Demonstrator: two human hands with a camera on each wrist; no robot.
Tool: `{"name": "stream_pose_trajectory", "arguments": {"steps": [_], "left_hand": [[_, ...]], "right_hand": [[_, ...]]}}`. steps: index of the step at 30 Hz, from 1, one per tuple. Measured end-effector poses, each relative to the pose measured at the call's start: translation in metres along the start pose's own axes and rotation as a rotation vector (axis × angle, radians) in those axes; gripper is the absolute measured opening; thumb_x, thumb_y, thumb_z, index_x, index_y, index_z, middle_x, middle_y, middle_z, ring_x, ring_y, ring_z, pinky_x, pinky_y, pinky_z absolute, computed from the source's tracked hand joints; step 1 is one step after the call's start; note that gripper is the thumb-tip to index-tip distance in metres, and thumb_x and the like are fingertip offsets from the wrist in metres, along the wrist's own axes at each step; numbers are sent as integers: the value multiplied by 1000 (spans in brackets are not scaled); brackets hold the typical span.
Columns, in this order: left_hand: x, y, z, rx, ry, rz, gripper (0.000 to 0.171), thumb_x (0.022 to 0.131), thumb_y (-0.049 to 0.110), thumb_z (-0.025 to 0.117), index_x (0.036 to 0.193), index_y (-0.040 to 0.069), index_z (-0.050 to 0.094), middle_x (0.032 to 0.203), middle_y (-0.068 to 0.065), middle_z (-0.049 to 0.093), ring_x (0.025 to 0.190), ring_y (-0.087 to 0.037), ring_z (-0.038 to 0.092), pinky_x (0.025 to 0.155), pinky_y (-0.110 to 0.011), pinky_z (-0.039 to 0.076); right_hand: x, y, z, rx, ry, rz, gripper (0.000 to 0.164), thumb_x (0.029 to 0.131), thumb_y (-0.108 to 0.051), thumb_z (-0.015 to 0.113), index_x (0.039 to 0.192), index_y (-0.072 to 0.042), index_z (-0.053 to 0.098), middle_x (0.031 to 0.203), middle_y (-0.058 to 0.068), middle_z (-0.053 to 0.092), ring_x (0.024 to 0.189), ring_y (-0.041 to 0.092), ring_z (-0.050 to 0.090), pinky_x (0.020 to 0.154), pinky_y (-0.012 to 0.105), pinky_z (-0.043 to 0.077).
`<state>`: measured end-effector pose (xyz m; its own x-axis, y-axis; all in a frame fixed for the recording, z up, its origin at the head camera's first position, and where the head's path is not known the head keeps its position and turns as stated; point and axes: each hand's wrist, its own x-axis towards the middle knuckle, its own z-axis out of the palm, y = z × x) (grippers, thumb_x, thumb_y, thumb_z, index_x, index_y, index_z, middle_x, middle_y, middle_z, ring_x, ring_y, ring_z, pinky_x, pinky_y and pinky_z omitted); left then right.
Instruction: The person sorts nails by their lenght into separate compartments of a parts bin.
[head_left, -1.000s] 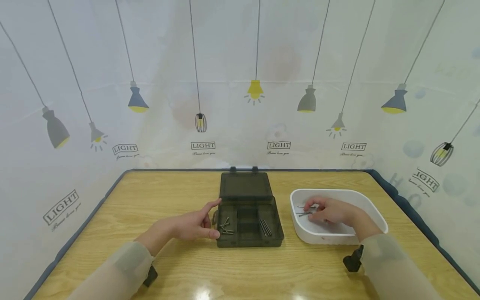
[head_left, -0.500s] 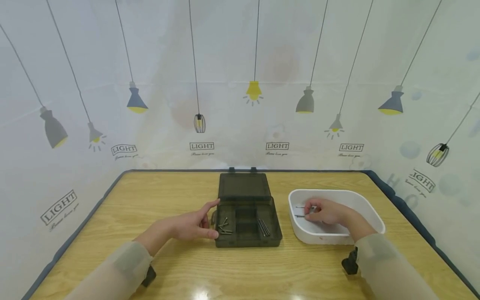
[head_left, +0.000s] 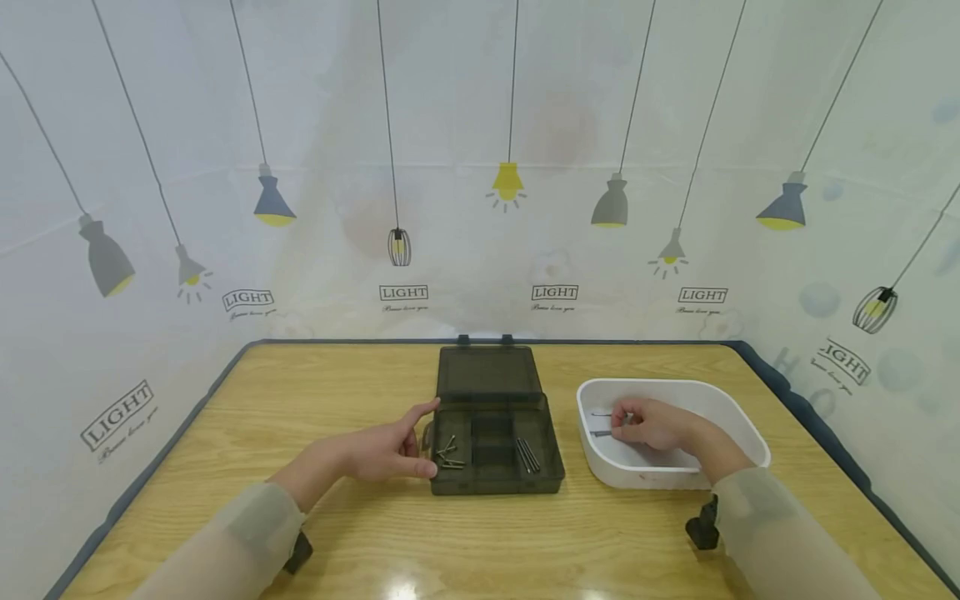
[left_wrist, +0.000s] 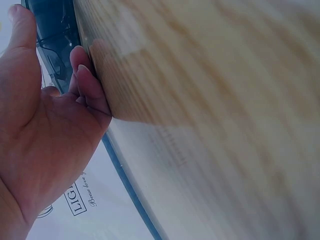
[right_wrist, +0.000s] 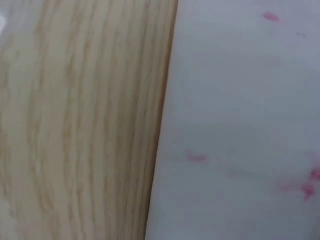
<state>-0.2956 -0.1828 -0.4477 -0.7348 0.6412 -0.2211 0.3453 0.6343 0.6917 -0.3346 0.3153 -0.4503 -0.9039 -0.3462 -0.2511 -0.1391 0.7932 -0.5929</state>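
My left hand [head_left: 390, 450] touches the left side of a dark translucent compartment box [head_left: 495, 486], thumb and index finger spread. In the left wrist view, the left hand [left_wrist: 50, 120] has its other fingers bent beside the box [left_wrist: 57, 30]. Short metal pieces like screws [head_left: 450, 451] lie in the left compartment; longer thin rods [head_left: 528, 455] lie in the right one. Inside a white tray [head_left: 675, 478], the fingertips of my right hand [head_left: 660, 423] pinch at a thin metal rod [head_left: 602, 433]. Its far end is hidden by the fingers. Another thin rod [head_left: 600, 414] lies behind it.
The box's lid [head_left: 489, 371] lies back on the wooden table [head_left: 300, 379]. A printed cloth [head_left: 480, 250] encloses the table's back and sides. In the right wrist view only the table and the tray's pink-marked outer wall [right_wrist: 240, 100] appear.
The right thumb and fingers, apart over the tray a second ago, have come together at the rod. The left hand stays at the box. The whole view shifted slightly.
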Motion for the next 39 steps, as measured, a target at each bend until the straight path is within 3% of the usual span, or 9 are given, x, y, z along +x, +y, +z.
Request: {"name": "stream_pose_trajectory", "arguments": {"steps": [10, 16, 24, 33, 39], "left_hand": [[3, -2, 2, -14, -7, 12, 113, 103, 51, 75, 178, 22, -5, 109, -5, 63, 98, -18, 60, 89, -35, 50], [2, 0, 1, -4, 2, 17, 113, 104, 49, 76, 178, 20, -4, 107, -6, 63, 97, -18, 59, 88, -35, 49], [2, 0, 1, 0, 3, 7, 112, 104, 49, 76, 178, 21, -4, 107, -6, 63, 97, -18, 59, 88, -35, 49], [0, 1, 0, -2, 6, 2, 113, 104, 48, 76, 178, 19, -4, 107, -6, 63, 97, -18, 59, 87, -35, 49], [-1, 2, -1, 1, 8, -4, 113, 104, 48, 76, 178, 19, -3, 107, -6, 63, 97, -18, 59, 88, -35, 49]], "right_hand": [[-19, -8, -4, 61, 70, 14, 15, 108, -25, 72, 115, -13, 68, 104, 5, 63, 92, 23, 57, 80, 37, 46], [-30, -13, -7, 157, 122, 8, 21, 109, -26, 71, 118, -7, 68, 107, 7, 65, 97, 25, 57, 79, 34, 50], [-43, -28, -3, 221, 147, -31, 33, 110, -30, 69, 136, -12, 74, 133, 13, 71, 104, 26, 59, 83, 35, 54], [-45, -53, 5, 287, 181, -60, 38, 108, -38, 72, 130, -6, 70, 115, 16, 71, 90, 24, 62, 78, 37, 51], [-42, -69, 12, 363, 163, -107, 34, 108, -31, 73, 130, -5, 69, 104, 14, 70, 76, 17, 58, 68, 32, 51]]}}
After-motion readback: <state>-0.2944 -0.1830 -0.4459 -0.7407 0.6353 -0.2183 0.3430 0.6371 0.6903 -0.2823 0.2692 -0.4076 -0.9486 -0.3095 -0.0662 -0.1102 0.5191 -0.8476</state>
